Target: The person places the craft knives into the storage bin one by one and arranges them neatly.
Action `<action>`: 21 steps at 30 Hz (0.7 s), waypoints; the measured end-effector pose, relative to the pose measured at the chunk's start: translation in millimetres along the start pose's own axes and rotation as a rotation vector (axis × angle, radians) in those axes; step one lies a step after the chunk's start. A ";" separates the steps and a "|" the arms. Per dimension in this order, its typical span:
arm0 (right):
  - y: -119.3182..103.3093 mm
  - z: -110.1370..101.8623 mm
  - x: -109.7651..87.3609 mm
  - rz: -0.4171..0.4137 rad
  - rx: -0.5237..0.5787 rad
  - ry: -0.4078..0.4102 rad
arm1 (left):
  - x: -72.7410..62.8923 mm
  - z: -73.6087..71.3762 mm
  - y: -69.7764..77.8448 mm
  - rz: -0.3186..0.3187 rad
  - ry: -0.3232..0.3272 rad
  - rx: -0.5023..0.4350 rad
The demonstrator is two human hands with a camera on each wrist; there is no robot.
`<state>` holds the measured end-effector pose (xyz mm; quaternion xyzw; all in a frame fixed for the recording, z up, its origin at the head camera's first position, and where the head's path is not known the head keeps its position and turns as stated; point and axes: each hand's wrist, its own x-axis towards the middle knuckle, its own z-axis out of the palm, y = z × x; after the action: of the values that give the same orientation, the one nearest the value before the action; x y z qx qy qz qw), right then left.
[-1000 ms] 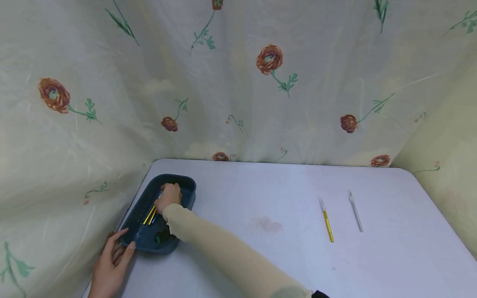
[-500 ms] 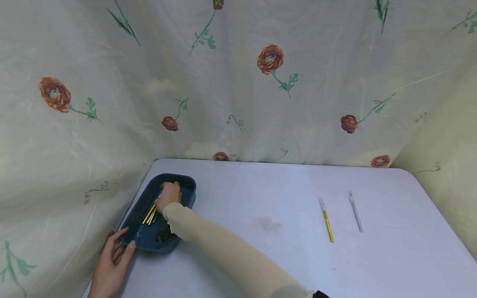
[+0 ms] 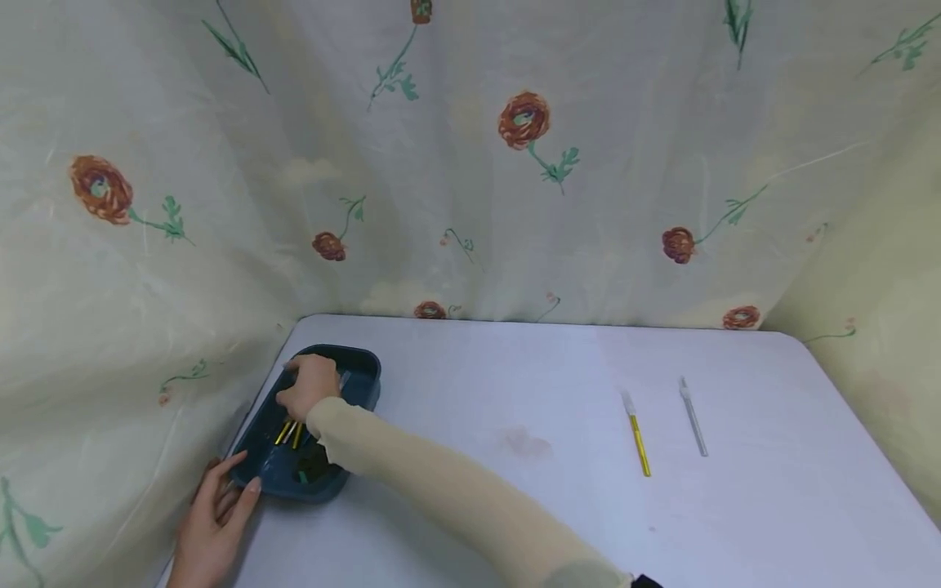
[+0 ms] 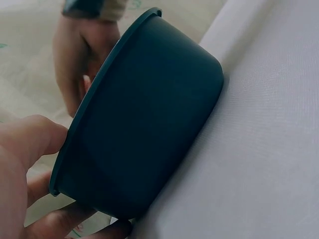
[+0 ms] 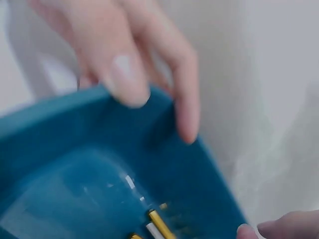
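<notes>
A dark blue tray with raised walls sits at the table's left side. My left hand grips its near left corner, thumb and forefinger hooked over the rim and other fingers low outside the wall. Inside the tray lie several slim rods, among them a yellow one and a white one. My right hand is bent down over the rods' far ends, fingers towards the left wall. I cannot tell whether it holds anything. A clear-looking tip shows just right of it.
On the white table at the right lie a yellow pen-like tool and a silver one, both with pale tips. A dark patch shows in the tray's near end. Flowered cloth hangs behind and at the left.
My right hand has shifted left inside the tray, uncovering a clear-looking tip at its right. The blue rod no longer shows. My left hand keeps its grip on the corner.
</notes>
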<state>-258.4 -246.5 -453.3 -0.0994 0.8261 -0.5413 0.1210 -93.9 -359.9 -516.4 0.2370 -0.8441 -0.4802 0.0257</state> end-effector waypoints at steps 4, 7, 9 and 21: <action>-10.6 -15.6 -12.1 -0.032 0.108 -0.052 | 1.1 0.4 0.9 -0.009 -0.004 -0.003; -15.9 -30.4 -23.8 -0.054 0.205 -0.103 | 0.7 0.0 1.0 -0.003 -0.006 -0.003; -17.9 -40.9 -30.9 -0.065 0.250 -0.127 | -0.2 -0.4 1.1 0.010 -0.003 -0.003; -11.8 -106.7 -63.6 -0.221 0.326 -0.212 | -4.1 1.6 -0.8 0.051 0.063 0.067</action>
<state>-230.3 -139.6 -395.5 -0.2249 0.6946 -0.6640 0.1617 -90.4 -357.2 -517.2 0.2309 -0.8644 -0.4431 0.0563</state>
